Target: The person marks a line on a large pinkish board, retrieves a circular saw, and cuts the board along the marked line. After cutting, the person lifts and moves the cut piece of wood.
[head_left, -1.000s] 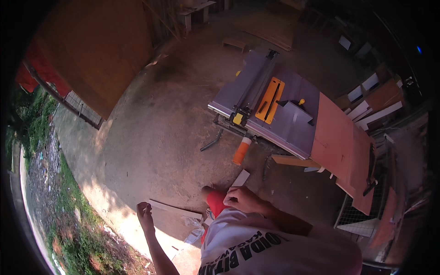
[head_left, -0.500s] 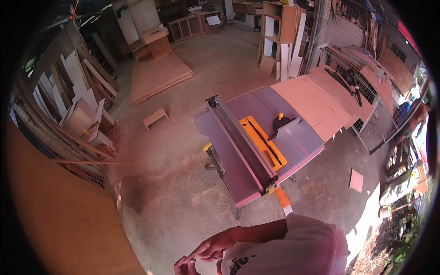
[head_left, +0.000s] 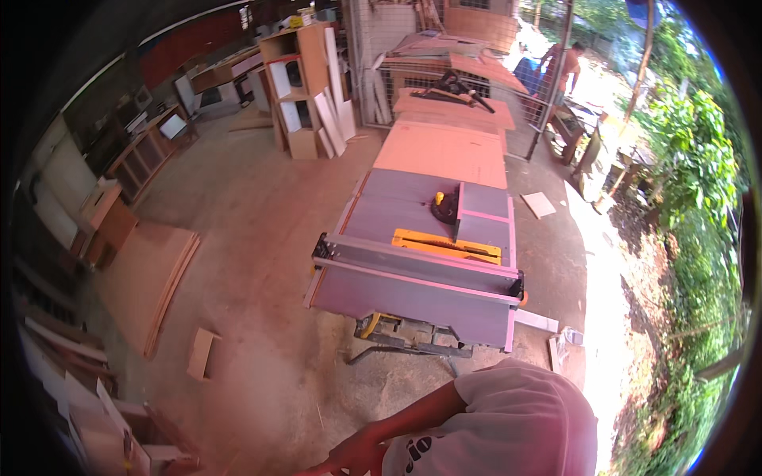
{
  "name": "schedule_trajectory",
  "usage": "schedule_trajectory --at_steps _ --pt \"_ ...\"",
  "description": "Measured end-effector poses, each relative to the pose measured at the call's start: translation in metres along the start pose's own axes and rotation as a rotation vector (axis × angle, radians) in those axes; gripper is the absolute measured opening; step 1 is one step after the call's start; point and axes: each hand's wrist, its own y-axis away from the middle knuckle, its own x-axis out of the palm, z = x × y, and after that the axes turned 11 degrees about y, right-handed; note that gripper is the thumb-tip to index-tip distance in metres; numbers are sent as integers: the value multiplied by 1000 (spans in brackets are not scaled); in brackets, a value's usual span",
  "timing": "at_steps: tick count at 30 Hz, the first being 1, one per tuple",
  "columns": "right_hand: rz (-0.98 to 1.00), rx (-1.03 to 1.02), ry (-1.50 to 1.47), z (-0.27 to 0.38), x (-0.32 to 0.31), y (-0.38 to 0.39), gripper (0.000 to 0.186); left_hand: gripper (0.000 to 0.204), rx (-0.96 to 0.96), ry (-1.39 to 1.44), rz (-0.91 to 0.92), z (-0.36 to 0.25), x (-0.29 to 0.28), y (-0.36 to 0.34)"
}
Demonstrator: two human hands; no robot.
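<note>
My right arm, in a white short sleeve, reaches leftward across the lower edge. My right hand point(head_left: 349, 456) is at the bottom of the picture, in shadow and partly cut off. Its fingers are too dark and cropped to tell their pose or anything in them. My left hand is out of view. Beyond my arm stands a table saw point(head_left: 413, 295) with a grey top. A long rip fence point(head_left: 421, 263) lies across it, with a yellow insert point(head_left: 446, 246) behind. A dark mitre gauge point(head_left: 445, 208) with a yellow knob rests farther back. Neither is touched by my visible hand.
Wooden sheets point(head_left: 444, 151) extend behind the saw. Stacked boards point(head_left: 151, 278) and a small wooden piece point(head_left: 204, 354) lie on the floor at left. A shelf unit point(head_left: 305, 87) stands at the back. Another person point(head_left: 562, 70) is outside, beyond a mesh fence point(head_left: 508, 103).
My view has swung right, so the saw appears turned and more greenery shows. The large brown panel at lower left has left view. My right hand sits lower; the other hand's fingers no longer show.
</note>
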Motion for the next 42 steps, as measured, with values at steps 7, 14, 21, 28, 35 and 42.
schedule_trajectory --at_steps 7,14,21,28,35,42 --pt "-493 275 214 12 -168 -72 101 18 271 -200 649 -53 61 -274" --pt "-545 675 251 -87 -348 -149 101 11 558 -524 1095 -34 171 -536" --pt "-347 669 682 -224 -585 -218 48 45 -296 -811 527 106 120 -939" --pt "-750 797 594 -242 -845 -190 13 36 -579 -846 250 175 164 -1057" --pt "-813 843 621 -347 -1098 -224 11 28 -835 -749 372 254 323 -1142" --pt "-599 1173 289 -391 -1316 -228 27 20 -809 -635 420 231 497 -1367"
